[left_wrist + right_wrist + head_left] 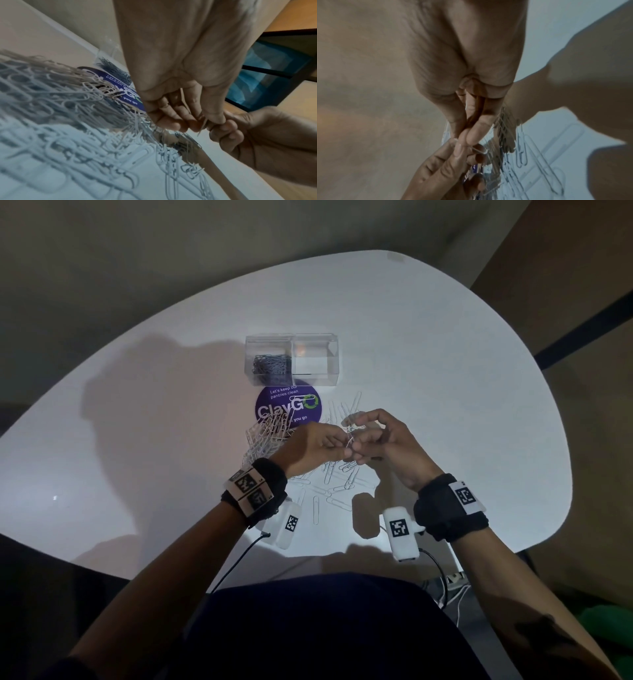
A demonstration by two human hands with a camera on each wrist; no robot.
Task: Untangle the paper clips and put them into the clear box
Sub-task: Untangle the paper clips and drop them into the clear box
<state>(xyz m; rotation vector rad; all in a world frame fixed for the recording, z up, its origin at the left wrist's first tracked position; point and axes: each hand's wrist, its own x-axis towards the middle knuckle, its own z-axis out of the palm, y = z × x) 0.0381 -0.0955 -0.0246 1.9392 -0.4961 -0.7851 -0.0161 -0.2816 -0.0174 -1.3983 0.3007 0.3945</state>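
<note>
Fingertips (216,119) of both hands meet over the middle of the white table (445,371), pinching linked paper clips (349,440) between them. The left hand (315,445) nips the wire between thumb and forefinger with the other fingers curled under; the right hand (383,440) pinches the other end, its forefinger arched. Neither hand has its fingers spread. A tangled heap of clips (267,433) lies to the left, partly on a purple round sticker (287,402), and loose clips (335,487) are scattered near the wrists. The clear box (291,359) sits just beyond the sticker, its left compartment already holding clips, its right one seemingly bare. To do this well, I would keep one clip fixed, rotate the other until its open end lines up, and slide it off rather than pulling, which could bend the wire
</note>
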